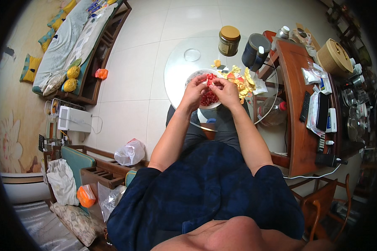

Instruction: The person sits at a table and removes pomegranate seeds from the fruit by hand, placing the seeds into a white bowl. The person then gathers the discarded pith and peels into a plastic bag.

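My left hand [195, 91] and my right hand [225, 91] meet above a white bowl [191, 75] on a round glass table. Between my fingertips, both hands grip a piece of pomegranate [210, 77] with red seeds showing. Loose red pomegranate seeds [209, 99] lie in the bowl below. My wrists hide part of the rim. Just right of the bowl, yellow and reddish pomegranate peel [243, 82] is heaped on the table, with a smaller scrap of peel [217, 63] farther back.
A glass jar with a gold lid [229, 40] and a dark lidded container [256, 51] stand at the glass table's [175, 62] far side. To the right is a wooden table [297, 131] with a remote control [305, 106]. A large plastic bottle [271, 113] stands beneath.
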Tool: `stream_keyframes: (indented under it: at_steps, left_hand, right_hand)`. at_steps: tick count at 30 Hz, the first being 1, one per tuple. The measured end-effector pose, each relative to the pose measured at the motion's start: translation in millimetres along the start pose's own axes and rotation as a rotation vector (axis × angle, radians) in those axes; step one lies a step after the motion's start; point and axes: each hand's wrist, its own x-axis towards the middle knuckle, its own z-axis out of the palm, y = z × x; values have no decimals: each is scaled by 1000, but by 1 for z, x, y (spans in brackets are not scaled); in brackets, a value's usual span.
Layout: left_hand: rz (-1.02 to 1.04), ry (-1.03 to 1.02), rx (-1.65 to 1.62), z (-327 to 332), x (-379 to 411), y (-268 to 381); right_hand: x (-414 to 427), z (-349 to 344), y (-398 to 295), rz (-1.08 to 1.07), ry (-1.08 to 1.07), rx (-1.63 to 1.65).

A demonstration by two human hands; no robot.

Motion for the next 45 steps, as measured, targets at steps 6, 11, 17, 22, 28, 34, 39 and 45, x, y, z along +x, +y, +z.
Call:
stream_keyframes:
  at_steps: [6,11,17,22,28,34,39,45]
  left_hand:
    - [80,23,91,-5,-7,-2]
    - [92,64,155,-10,-5,-6]
    - [91,89,79,-10,-6,-4]
    - [134,81,127,-5,-11,1]
    - [215,69,296,-6,-10,-4]
    - [261,49,432,-16,-6,-9]
    - [294,39,537,-19,-3,-10]
    - [366,88,709,-16,-9,-8]
  right_hand:
    - [4,-1,12,-76,20,59]
    - [7,2,18,14,-7,195]
    - [10,7,21,45,-35,278]
    - [10,9,10,263,-112,661]
    - [9,15,16,67,-101,289]
    - [12,11,7,-72,-151,51]
    - [9,10,-3,-135,-186,-37]
    - [11,13,7,-178,-177,-124]
